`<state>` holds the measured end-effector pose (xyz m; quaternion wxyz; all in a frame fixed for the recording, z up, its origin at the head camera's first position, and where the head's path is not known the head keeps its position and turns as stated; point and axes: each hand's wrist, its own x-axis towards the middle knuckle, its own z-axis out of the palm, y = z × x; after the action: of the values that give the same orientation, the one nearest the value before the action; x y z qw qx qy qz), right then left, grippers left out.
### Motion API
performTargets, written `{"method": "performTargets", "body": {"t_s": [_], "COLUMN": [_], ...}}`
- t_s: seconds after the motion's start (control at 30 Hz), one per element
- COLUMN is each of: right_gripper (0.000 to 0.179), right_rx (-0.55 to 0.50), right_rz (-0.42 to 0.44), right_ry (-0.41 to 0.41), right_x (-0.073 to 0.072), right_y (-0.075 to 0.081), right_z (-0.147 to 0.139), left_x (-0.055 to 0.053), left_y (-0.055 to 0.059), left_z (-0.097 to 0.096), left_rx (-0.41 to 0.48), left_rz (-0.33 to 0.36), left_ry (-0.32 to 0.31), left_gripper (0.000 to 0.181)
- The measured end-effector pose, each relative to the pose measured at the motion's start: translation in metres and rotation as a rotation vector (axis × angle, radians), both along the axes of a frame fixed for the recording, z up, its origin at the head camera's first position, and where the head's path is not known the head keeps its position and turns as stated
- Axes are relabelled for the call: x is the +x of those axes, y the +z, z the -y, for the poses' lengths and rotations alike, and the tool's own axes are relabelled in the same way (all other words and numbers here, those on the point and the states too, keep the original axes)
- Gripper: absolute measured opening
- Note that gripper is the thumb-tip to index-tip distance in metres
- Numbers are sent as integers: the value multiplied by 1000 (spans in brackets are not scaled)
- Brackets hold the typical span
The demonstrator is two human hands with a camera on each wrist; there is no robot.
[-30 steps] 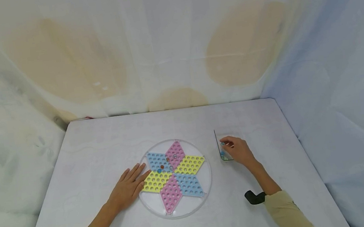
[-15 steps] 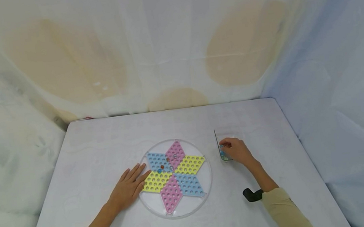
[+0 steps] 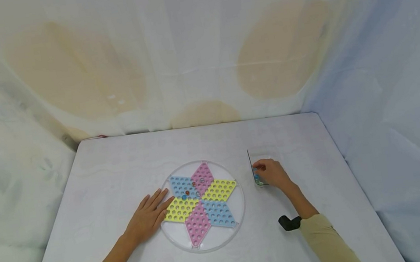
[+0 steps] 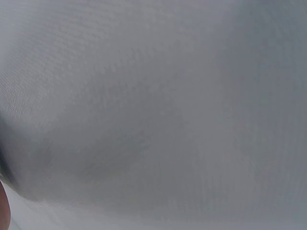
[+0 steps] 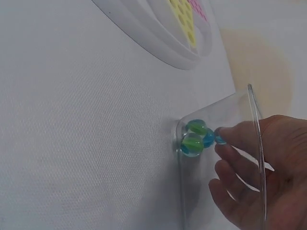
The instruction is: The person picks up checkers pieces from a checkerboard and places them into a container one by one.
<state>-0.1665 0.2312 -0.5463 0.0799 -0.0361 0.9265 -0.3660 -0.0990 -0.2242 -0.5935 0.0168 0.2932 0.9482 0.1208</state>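
A round Chinese checkers board (image 3: 209, 249) lies on the table, with a blue, pink and yellow star of holes. Several marbles sit in its upper part, among them a blue marble (image 3: 184, 197) and an orange marble (image 3: 187, 193). My left hand (image 3: 147, 219) rests flat with spread fingers, its fingertips on the board's left edge. Inside a clear plastic box (image 5: 261, 158), right of the board, is my right hand (image 3: 274, 174). Its thumb and forefinger pinch a small blue marble (image 5: 220, 139). Beside them lie green-streaked marbles (image 5: 193, 143) and another blue marble (image 5: 208, 138).
A white cloth covers the table (image 3: 211, 142). Pale curtains (image 3: 193, 62) hang behind and at both sides. The left wrist view shows almost only blurred pale cloth. Black wrist cameras (image 3: 290, 222) are strapped at both sleeves.
Within the box, my right hand has lowered slightly and shifted a little left, its forearm following. My left hand and the board have stayed in place.
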Motion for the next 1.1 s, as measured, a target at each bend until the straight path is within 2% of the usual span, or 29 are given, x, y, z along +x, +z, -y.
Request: {"method": "performTargets", "body": {"t_s": [0.33, 0.63, 1.1], "right_gripper": [23, 23, 24], "right_rx": [17, 28, 39], "right_rz": [25, 10, 23], "right_ry": [14, 15, 12], "right_x": [-3, -5, -5], "right_y": [-5, -9, -8], "right_z": [-1, -1, -1], "left_x": [0, 0, 0], "left_y": [0, 0, 1], "left_z": [0, -1, 0], "left_rx": [-11, -24, -2], "left_rz": [1, -6, -6], "left_ry": [1, 2, -4], "left_gripper": [52, 53, 52]}}
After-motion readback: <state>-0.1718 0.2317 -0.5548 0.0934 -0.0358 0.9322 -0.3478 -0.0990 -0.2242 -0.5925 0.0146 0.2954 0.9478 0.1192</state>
